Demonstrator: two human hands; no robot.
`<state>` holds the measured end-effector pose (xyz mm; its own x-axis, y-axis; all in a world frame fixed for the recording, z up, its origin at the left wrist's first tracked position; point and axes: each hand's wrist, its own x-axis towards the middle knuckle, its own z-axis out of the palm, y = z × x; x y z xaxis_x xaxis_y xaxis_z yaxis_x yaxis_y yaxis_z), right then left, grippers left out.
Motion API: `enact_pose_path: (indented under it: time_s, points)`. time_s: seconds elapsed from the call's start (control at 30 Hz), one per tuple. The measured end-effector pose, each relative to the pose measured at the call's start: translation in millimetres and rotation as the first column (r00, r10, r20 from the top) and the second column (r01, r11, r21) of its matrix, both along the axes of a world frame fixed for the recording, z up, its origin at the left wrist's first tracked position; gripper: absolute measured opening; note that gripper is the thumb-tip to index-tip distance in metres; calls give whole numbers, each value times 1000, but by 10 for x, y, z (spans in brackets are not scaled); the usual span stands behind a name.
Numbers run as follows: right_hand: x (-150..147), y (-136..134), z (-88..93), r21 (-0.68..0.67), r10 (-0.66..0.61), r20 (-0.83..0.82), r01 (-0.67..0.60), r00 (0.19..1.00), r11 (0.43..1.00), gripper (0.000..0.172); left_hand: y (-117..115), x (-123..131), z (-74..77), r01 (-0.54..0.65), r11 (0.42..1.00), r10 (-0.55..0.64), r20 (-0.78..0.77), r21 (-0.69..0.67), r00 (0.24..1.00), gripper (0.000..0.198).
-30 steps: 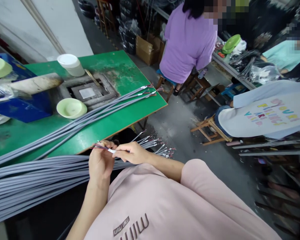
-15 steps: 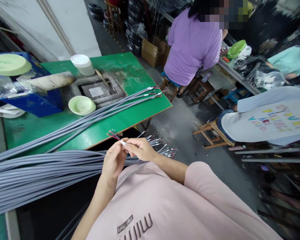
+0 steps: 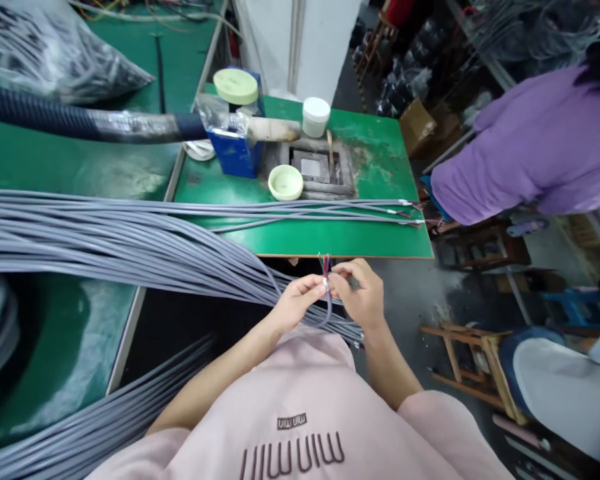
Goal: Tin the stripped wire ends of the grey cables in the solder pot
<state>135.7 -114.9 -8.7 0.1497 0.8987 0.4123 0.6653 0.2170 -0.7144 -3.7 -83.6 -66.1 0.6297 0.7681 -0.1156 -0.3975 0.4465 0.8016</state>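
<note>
In front of my chest, a grey cable (image 3: 329, 308) bends upward with its end between my hands. Thin coloured wires (image 3: 325, 265) fan out above a white wrapping at its tip. My left hand (image 3: 300, 299) pinches the cable at the white wrapping, thumb and forefinger together. From the other side, my right hand (image 3: 361, 295) has its thumb and fingers closed at the same spot; its fingertips are partly hidden. Beneath both hands runs a thick bundle of grey cables (image 3: 180, 257), with several stripped ends just right of them.
Several grey cables with bared ends lie along the green table (image 3: 300, 241). Behind them are a pale green bowl (image 3: 285, 183), a white tub (image 3: 316, 117), a framed pot (image 3: 313, 167) and a blue box (image 3: 235, 153) with a hose (image 3: 80, 120). A person in purple (image 3: 525, 147) sits at right.
My view has swung left, showing more of the cable bundle and hose. The wire tips, slanting left before, now point upward. My right hand has shifted to the cable's right side.
</note>
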Motion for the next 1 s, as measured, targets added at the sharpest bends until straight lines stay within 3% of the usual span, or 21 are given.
enact_pose_path:
  time_s: [0.17,0.33,0.47,0.53,0.63,0.73,0.9,1.0]
  points:
    - [-144,130,31,7,10,72,-10,997,1000,26,-22,-23,34,30,998,-31,4,54,1000,30]
    - [-46,297,-19,-86,-34,-250,13,968,996,24,-27,-96,87,23,999,-24,12,50,1000,30]
    - [168,459,-11,43,-166,-496,215,853,976,25,-32,-118,61,22,999,-21,11,-37,1000,31]
    - [209,465,31,51,-155,-442,197,883,979,24,-15,-109,39,-24,997,24,8,-74,1000,32]
    - [116,395,70,-62,-32,-217,19,976,998,20,28,-81,29,-99,991,100,3,-95,995,33]
    - [-56,342,33,-102,27,-77,-35,997,994,16,52,-58,43,-119,989,121,15,-91,993,32]
    - [-171,360,-60,-21,11,-95,-13,995,1000,27,40,-68,45,-142,986,142,-10,-86,990,33]
    - [-143,346,-85,-6,14,-160,-15,987,1000,20,51,-88,30,-186,975,186,-12,-121,983,30]
